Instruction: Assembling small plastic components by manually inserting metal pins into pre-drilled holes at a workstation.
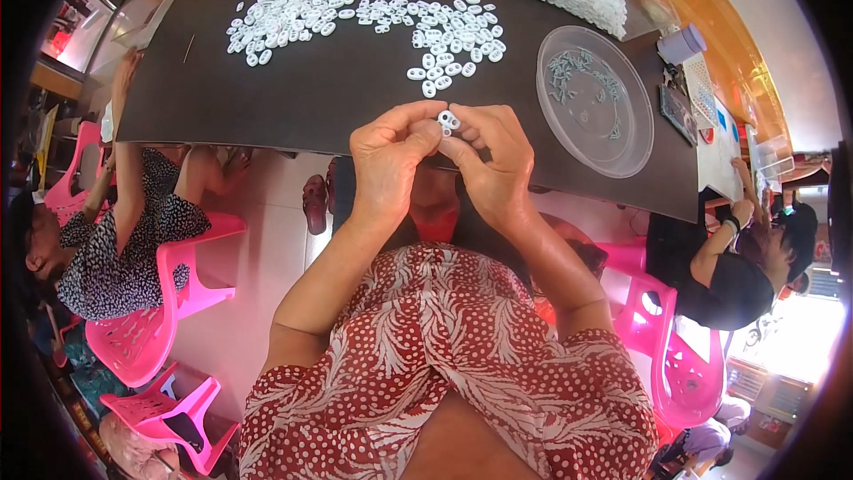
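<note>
Both my hands meet in front of the table's near edge, fingertips pinched together. My left hand is closed on a small white two-holed plastic piece, and my right hand grips it from the other side. A smaller white part shows just under it between the fingertips; whether the two are joined I cannot tell. Beyond my hands lies a loose group of white oval two-holed pieces. A larger heap of white pieces sits to its left. Small grey metal-looking parts lie in a round clear plastic tray at right.
The dark table carries a clear bin of white pieces at the back right. A phone and a lilac cup are near the right edge. People sit on both sides, with pink chairs around.
</note>
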Tool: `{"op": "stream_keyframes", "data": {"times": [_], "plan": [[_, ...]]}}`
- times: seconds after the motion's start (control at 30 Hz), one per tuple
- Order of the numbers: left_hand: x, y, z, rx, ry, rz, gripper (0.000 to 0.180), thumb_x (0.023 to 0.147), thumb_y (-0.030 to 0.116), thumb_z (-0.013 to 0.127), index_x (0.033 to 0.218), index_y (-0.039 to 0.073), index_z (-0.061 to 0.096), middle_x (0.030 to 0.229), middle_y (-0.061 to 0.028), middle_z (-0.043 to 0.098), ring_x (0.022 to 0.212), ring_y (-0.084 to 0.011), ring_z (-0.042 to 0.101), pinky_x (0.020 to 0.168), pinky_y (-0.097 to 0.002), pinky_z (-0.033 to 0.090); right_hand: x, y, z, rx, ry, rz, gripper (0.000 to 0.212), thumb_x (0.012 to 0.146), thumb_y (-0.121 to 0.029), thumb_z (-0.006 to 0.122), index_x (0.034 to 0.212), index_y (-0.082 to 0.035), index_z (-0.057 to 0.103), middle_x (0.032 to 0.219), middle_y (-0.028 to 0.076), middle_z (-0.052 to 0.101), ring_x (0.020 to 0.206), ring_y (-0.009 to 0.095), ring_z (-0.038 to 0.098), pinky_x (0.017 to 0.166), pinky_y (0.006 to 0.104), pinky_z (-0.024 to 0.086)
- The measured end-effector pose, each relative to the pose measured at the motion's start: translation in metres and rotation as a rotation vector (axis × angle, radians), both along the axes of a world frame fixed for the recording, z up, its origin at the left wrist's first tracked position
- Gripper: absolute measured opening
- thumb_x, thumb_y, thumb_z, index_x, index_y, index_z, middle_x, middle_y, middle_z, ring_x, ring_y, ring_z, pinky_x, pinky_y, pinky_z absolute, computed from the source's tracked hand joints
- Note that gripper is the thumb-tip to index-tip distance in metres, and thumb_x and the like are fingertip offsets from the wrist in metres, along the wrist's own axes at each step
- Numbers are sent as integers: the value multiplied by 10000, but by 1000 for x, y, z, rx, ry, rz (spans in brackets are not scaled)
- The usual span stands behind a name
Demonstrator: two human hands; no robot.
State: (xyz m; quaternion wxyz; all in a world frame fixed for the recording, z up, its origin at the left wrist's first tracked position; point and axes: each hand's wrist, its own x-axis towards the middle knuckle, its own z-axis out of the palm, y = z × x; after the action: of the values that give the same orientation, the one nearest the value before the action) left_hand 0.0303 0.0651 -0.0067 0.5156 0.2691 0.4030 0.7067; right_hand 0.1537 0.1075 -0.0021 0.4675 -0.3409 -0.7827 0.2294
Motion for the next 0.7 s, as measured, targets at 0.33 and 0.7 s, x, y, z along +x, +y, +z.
{"op": "stream_keyframes", "data": {"times": [0.33,0.7], "plan": [[-3,1,-12,64,-54,-47,214,853,-4,581,1055,-60,622,826,-41,622,690,-79,524,647,-202,441,-4,1,-1,-38,27,18,296,670,8,701,958,-24,638,776,72,590,694,224,532,620,319,440],[0,2,-22,126,-30,-7,224,859,5,590,1074,-57,606,891,-57,620,758,-81,547,684,-208,462,-6,5,-3,38,-29,27,270,691,14,662,958,-11,634,800,86,600,692,237,536,615,328,446]]}}
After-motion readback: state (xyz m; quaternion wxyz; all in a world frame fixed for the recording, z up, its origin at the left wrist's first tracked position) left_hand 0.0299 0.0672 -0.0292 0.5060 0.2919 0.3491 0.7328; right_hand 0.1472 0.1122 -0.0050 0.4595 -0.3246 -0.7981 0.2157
